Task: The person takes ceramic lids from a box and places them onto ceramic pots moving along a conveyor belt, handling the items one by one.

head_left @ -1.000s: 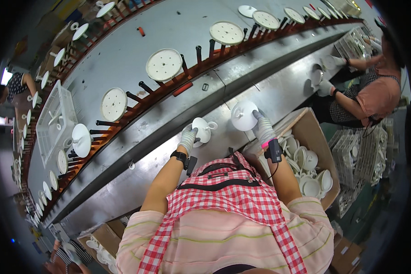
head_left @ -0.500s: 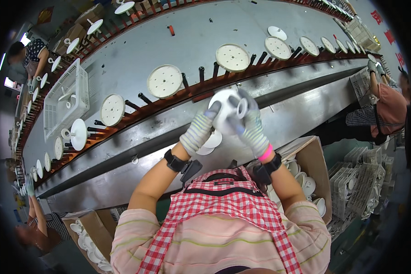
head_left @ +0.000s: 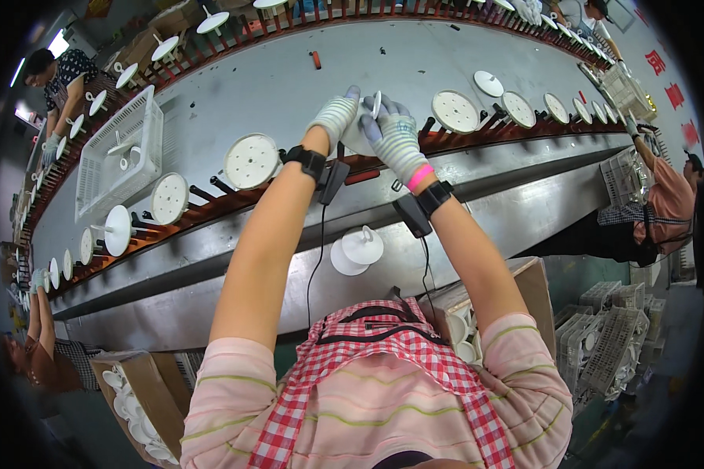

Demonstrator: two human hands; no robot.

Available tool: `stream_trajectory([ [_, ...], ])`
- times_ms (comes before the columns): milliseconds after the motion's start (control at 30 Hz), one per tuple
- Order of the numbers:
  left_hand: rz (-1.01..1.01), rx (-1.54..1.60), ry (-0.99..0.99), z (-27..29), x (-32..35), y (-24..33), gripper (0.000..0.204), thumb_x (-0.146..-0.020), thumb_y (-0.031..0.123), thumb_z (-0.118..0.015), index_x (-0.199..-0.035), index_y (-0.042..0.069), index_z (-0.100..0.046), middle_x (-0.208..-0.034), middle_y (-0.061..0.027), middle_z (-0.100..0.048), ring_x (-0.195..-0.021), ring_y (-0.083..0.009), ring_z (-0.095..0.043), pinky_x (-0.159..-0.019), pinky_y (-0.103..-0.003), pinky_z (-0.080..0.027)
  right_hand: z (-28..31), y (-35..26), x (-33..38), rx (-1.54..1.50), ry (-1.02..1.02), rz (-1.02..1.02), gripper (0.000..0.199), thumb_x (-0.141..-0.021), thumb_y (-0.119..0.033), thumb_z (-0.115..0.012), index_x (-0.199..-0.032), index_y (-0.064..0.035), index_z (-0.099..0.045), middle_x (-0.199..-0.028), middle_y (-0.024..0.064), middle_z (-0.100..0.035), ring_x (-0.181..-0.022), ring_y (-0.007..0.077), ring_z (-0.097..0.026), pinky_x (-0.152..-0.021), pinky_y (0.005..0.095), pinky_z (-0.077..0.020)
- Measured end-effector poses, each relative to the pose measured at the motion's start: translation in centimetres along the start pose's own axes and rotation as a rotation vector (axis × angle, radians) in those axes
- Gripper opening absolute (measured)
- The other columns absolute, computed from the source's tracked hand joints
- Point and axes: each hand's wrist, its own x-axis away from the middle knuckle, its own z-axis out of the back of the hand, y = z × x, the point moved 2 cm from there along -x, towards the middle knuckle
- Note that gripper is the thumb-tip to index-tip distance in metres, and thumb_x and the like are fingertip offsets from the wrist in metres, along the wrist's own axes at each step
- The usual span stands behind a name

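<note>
Above the peg rail, my left hand (head_left: 336,117) and my right hand (head_left: 395,141), both in striped grey-white gloves, are closed around a white disc with a ring handle (head_left: 377,105). The ring stands up between my hands, by the right fingers. A white disc surface (head_left: 357,141) shows below and between the gloves; whether it belongs to the same piece I cannot tell. Perforated white discs (head_left: 252,161) sit on the rail to the left of my hands, and another perforated disc (head_left: 455,112) is to the right. Stacked white discs (head_left: 362,245) lie on the steel ledge nearer me.
Black pegs (head_left: 221,185) line the red-brown rail. A white plastic crate (head_left: 117,184) stands on the table at left; a red cylinder (head_left: 315,59) lies further back. Cardboard boxes of white pieces (head_left: 137,418) flank me. Co-workers stand on both sides.
Both hands have moved forward from above the steel ledge to the rail, still closed round the ring-handled piece. The rail's discs have shifted left against the table. The stacked discs are now uncovered.
</note>
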Motion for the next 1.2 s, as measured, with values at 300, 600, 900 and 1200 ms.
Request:
stream_trajectory([
  [300, 0.027, -0.369, 0.332, 3.4, 3.5, -2.1, 0.068, -0.087, 0.056, -0.029, -0.107, 0.000, -0.062, -0.110, -0.0263, -0.057, -0.105, -0.0381, -0.054, -0.091, -0.043, -0.042, -2.0, -3.7, -4.2, -0.138, -0.452, -0.476, 0.039, -0.086, -0.033, -0.040, -0.106, -0.0053, -0.059, -0.105, 0.0224, -0.059, -0.099, 0.0397, -0.055, -0.088, 0.0454, -0.0424],
  [600, -0.127, -0.464, 0.472, 6.5, 2.9, -5.8, 0.068, -0.086, 0.057, -0.032, -0.111, 0.000, -0.059, -0.109, -0.0269, -0.057, -0.105, -0.0404, -0.053, -0.091, -0.044, -0.040, -1.2, -6.3, -3.2, -0.188, -0.306, -0.374, 0.039, -0.086, -0.037, -0.041, -0.097, -0.0050, -0.060, -0.097, 0.0226, -0.061, -0.094, 0.0382, -0.056, -0.082, 0.0464, -0.0435],
  [900, -0.129, -0.336, 0.720, 9.6, 8.7, -6.4, 0.052, -0.087, 0.044, -0.035, -0.107, 0.001, -0.058, -0.103, -0.0274, -0.059, -0.098, -0.0428, -0.055, -0.085, -0.046, -0.042, -2.6, -1.0, 22.3, -0.091, -0.283, -0.169, 0.023, -0.078, -0.027, -0.060, -0.090, -0.0081, -0.058, -0.090, 0.0137, -0.056, -0.087, 0.0349, -0.054, -0.077, 0.0439, -0.0436],
  [1200, -0.076, -0.451, 0.698, 14.7, 12.8, -14.2, 0.051, -0.092, 0.040, -0.039, -0.112, -0.003, -0.055, -0.108, -0.0254, -0.058, -0.099, -0.0398, -0.055, -0.088, -0.042, -0.041, 6.9, 0.9, 18.4, -0.394, -0.380, -0.418, 0.032, -0.091, -0.032, -0.046, -0.093, -0.0039, -0.061, -0.084, 0.0184, -0.062, -0.081, 0.0342, -0.060, -0.074, 0.0397, -0.0469],
])
